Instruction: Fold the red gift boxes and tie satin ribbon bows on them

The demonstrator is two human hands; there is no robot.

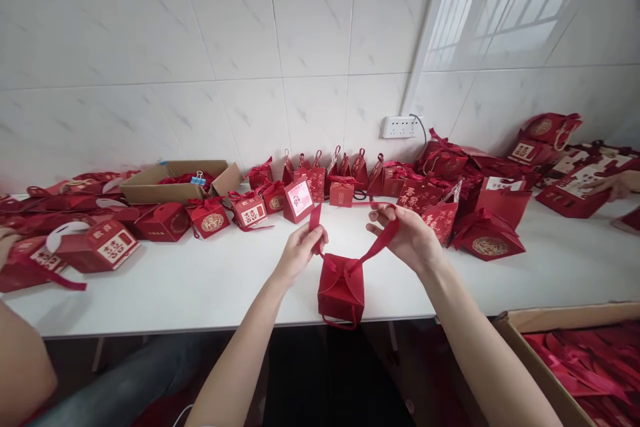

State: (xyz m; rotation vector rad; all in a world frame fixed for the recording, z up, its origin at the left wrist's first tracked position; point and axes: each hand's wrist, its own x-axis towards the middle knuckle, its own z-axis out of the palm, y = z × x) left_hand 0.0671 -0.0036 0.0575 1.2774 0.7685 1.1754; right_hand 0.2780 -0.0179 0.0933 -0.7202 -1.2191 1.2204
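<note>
A small red gift box (341, 290) stands at the front edge of the white table, its top flaps folded together and a cord loop hanging at its near side. Red ribbon (379, 245) runs out of the top to both sides. My left hand (303, 248) pinches one ribbon end, up and to the left of the box. Up and to the right, my right hand (403, 232) holds the other end between thumb and fingers, the remaining fingers curled. Neither hand touches the box itself.
Finished-looking red boxes (250, 212) line the white table (200, 293) along the wall. An open cardboard box (165, 185) with a blue clip stands at the back left. Another carton (575, 315) full of red pieces is at lower right. Other people's hands show at both edges.
</note>
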